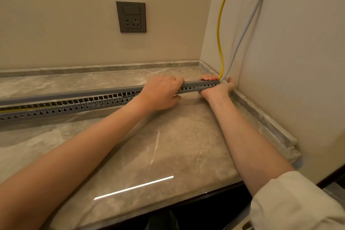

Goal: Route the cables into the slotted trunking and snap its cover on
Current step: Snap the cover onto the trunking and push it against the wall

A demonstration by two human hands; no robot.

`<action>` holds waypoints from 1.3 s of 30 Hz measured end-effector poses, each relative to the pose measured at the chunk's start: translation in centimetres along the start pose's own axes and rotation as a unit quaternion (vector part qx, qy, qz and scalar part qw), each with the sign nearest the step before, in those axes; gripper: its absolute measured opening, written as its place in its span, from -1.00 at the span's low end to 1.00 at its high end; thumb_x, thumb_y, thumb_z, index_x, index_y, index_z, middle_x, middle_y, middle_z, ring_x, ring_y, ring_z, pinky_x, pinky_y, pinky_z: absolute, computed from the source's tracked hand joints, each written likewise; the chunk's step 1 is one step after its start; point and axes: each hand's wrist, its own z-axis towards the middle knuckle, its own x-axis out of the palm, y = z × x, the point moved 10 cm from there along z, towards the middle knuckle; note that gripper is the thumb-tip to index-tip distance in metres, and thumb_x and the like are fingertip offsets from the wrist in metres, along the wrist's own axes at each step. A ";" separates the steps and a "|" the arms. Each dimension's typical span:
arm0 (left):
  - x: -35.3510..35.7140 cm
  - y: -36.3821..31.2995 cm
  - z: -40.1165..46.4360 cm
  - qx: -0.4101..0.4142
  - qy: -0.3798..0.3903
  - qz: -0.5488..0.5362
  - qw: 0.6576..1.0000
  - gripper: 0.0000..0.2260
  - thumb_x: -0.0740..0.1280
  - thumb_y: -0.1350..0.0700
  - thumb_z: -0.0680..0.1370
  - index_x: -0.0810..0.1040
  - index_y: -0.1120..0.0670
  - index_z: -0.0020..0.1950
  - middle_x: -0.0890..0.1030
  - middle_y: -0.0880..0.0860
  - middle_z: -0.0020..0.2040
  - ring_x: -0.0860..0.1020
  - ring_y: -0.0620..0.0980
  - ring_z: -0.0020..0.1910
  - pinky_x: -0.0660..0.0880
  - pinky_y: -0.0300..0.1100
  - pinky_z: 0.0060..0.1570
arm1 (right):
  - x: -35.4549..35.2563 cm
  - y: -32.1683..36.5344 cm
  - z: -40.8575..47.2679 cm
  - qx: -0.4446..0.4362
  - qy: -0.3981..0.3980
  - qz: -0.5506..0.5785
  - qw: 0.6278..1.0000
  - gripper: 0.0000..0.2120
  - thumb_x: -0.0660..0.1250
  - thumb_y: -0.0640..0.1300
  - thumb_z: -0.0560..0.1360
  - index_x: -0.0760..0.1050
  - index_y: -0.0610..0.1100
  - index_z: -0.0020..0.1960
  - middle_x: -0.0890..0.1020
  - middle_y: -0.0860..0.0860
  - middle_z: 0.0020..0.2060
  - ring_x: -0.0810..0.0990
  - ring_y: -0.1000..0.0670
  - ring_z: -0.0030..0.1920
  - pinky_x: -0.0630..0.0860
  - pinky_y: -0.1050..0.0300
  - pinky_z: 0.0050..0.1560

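A long grey slotted trunking (78, 106) lies across the marble counter from the left edge to the right corner. Its grey cover (74, 95) sits down on the right end and is lifted above the slots toward the left. A yellow cable (221, 30) and a grey cable (248, 24) drop down the right wall and enter the trunking's right end; the yellow one shows inside at the far left. My left hand (160, 91) is clamped over cover and trunking. At the very right end my right hand (216, 87) grips them, fingers behind and thumb in front.
The marble counter (158, 145) has a low stone upstand along the back and right walls. A grey wall socket with a switch (131, 17) is on the back wall. The counter's front edge runs bottom right, dark space below it.
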 end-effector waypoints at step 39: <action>-0.2 8.4 -9.3 -0.071 0.124 -0.172 0.975 -0.56 0.40 -0.06 0.44 0.38 0.11 0.20 0.57 0.10 0.03 0.43 0.00 -0.13 0.33 -0.15 -0.17 | 4.8 -5.7 -7.2 -0.350 0.045 -0.823 0.446 -0.70 0.23 -0.25 0.47 0.32 -0.23 0.20 0.36 -0.18 0.24 0.36 -0.15 0.25 0.30 0.04 0.25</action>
